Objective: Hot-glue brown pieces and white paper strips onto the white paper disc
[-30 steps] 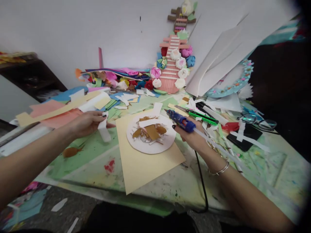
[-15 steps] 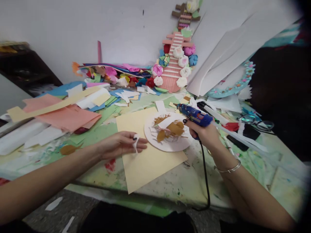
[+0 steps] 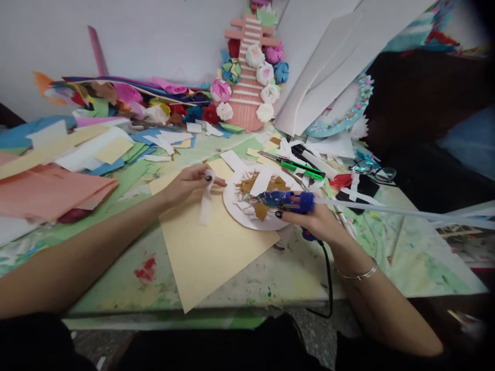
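My right hand (image 3: 309,219) is wrapped round a blue hot glue gun (image 3: 288,201), its nozzle pointing left over a white paper disc (image 3: 247,220). A long clear glue stick (image 3: 359,206) sticks out of its back. Brown paper leaves (image 3: 261,210) and white strips lie on the disc, partly hidden by the gun. Left of the disc, my left hand (image 3: 193,183) pinches a narrow white paper strip (image 3: 206,203) that hangs down from the fingers. Beneath both, a cream paper sheet (image 3: 193,257) lies on the table.
A pink paper guitar (image 3: 249,98) with paper flowers leans on the wall. Coloured paper scraps (image 3: 69,154) cover the left side. A utility knife (image 3: 297,167), a green pen, glasses (image 3: 373,170) and a black phone-like slab lie at the right. The gun's cord (image 3: 328,278) hangs over the front edge.
The glue gun has come down and left over the disc. My left hand still pinches the strip, now hanging longer below the fingers. The view has turned to the right.
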`<action>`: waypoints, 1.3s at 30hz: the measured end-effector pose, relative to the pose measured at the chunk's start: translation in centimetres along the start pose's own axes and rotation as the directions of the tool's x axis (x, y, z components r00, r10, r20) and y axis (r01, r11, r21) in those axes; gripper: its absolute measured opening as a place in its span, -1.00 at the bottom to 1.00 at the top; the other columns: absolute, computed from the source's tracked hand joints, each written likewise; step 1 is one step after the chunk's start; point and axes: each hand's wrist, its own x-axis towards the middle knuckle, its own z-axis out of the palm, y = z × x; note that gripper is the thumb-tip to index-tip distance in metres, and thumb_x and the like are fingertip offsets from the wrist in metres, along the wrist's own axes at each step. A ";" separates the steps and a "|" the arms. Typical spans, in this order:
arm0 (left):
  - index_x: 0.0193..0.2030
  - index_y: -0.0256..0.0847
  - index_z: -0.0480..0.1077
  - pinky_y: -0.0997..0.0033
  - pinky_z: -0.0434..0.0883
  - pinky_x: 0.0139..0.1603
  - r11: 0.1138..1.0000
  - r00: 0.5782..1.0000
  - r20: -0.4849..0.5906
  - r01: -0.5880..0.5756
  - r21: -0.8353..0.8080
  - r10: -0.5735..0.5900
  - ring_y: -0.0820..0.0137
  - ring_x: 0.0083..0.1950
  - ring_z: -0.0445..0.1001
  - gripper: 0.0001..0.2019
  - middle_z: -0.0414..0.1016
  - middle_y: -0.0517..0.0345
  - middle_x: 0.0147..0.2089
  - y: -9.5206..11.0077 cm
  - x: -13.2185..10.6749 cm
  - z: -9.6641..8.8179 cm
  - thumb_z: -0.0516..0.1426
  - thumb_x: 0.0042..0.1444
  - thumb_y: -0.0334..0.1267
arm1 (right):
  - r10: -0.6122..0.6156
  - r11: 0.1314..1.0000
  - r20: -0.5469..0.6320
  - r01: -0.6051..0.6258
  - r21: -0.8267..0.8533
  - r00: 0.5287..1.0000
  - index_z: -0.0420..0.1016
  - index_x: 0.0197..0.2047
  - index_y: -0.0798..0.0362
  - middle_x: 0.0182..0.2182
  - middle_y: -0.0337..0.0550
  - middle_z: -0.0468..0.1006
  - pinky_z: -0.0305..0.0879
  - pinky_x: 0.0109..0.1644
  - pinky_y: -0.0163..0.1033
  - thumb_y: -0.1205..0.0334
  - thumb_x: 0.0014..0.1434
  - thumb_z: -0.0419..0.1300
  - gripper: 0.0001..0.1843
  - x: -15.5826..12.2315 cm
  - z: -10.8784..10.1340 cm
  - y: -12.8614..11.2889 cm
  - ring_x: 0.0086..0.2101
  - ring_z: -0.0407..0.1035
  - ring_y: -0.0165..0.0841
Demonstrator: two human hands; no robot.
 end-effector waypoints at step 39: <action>-0.22 -0.05 0.56 0.29 0.43 -0.02 0.834 0.975 0.006 -0.191 0.517 0.220 0.26 -0.05 0.51 -0.84 0.58 0.10 -0.11 3.0 -1.7 3.7 0.19 0.17 -0.11 | 0.136 0.991 0.165 -0.132 -0.034 0.977 0.60 -0.32 0.03 -0.48 -0.22 0.54 0.36 -0.37 -0.26 0.24 -0.01 0.32 -0.87 -1.4 -1.4 -0.9 -0.43 0.38 -0.32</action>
